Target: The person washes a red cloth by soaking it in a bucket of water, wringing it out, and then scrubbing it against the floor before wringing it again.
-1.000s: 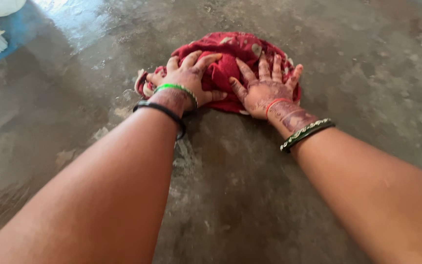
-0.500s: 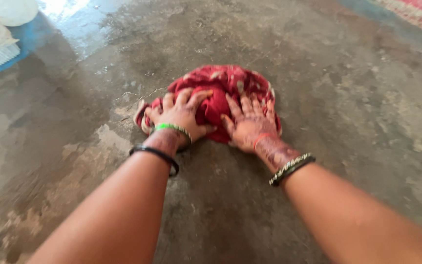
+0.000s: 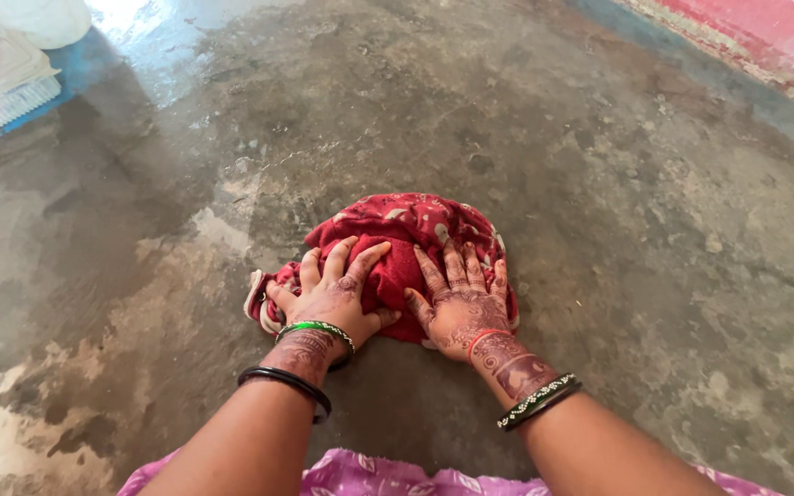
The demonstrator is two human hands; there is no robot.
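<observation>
Hands press side by side on a bunched red cloth with pale printed patches (image 3: pixel 406 243), which lies on a wet grey concrete floor (image 3: pixel 599 184) near the middle of the head view. Dark damp streaks cover much of the floor around the cloth, while lighter, patchy areas show at the lower left and far right, so the wetting looks well spread but uneven; how much scrubbing is left I cannot tell.

Left hand (image 3: pixel 331 296) lies palm down on the cloth's left part, fingers spread and curled slightly into the folds, gripping nothing clear of the floor. Right hand (image 3: pixel 459 308) lies flat on the right part, fingers splayed wide and pointing away from the body. Both forearms reach forward, nearly straight, with bangles at the wrists. A white plastic crate (image 3: pixel 2 87) sits at the upper left, well apart.
</observation>
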